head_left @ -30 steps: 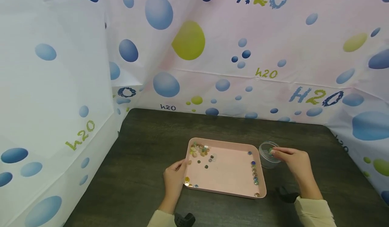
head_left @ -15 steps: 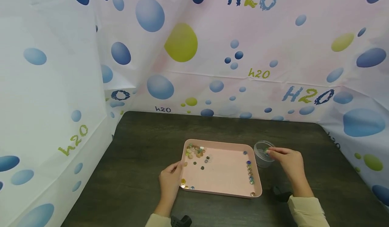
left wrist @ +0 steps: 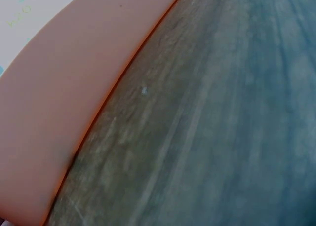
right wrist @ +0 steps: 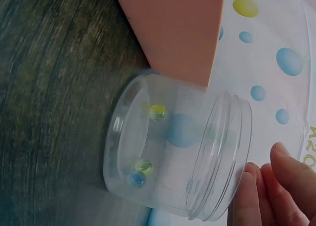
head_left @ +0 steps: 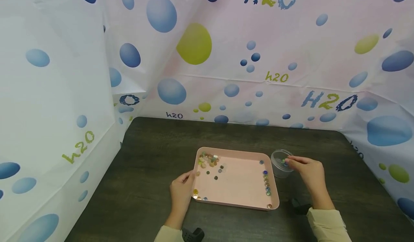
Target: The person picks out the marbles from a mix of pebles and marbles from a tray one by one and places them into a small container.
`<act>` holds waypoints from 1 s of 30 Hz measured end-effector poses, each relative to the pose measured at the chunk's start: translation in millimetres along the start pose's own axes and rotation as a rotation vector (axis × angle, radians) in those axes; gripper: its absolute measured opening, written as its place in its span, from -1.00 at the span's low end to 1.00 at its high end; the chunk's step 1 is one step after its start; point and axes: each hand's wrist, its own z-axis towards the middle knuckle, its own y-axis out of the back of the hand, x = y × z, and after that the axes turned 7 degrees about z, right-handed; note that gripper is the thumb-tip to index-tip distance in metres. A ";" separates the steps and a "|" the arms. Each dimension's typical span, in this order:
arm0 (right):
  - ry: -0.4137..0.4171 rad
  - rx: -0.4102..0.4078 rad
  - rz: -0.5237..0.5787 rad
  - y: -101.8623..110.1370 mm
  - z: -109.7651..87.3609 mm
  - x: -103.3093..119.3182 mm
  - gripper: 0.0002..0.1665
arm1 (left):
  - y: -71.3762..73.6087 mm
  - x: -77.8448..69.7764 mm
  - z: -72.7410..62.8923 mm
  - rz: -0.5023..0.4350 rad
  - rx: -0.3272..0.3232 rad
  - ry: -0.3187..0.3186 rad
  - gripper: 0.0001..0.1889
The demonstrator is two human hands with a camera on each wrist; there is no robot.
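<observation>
My left hand (head_left: 181,191) grips the left rim of a shallow pink tray (head_left: 239,188), which fills the left of the left wrist view as a pink wall (left wrist: 89,63). Glass marbles (head_left: 207,160) cluster at its back left, and more marbles (head_left: 266,184) line its right side. My right hand (head_left: 308,172) is at the mouth of a clear plastic jar (head_left: 280,173) beside the tray. In the right wrist view its thumb and fingers (right wrist: 286,171) are at the rim, with no marble visible between them. Inside the jar are a yellow-green marble (right wrist: 158,112), a green-yellow marble (right wrist: 144,166) and a blue marble (right wrist: 137,178).
The dark wooden table (head_left: 155,155) carries the tray and jar. A white sheet (head_left: 220,55) with blue and green spots hangs behind and on both sides. Dark wrist devices (head_left: 193,234) sit by the sleeves.
The head view has shifted slightly. My right hand stays at the jar's mouth; a blue spot now shows beside the green one near its fingertips. The left hand keeps its grip on the tray.
</observation>
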 end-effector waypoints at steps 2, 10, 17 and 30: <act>0.002 0.006 -0.003 0.1 0.1 0.4 -0.28 | 0.2 -0.4 0.2 -0.003 0.000 0.000 -0.86; 0.024 0.041 -0.022 0.4 -1.5 5.2 -0.26 | -0.4 -1.9 0.4 -0.012 -0.009 0.010 -0.86; 0.054 0.090 -0.014 -4.0 -3.8 20.5 -0.25 | 0.3 -2.3 1.5 -0.018 0.001 -0.001 -0.86; 0.156 0.199 -0.008 -39.1 -9.8 52.8 -0.32 | 1.1 -4.3 0.8 -0.020 0.000 -0.007 -0.86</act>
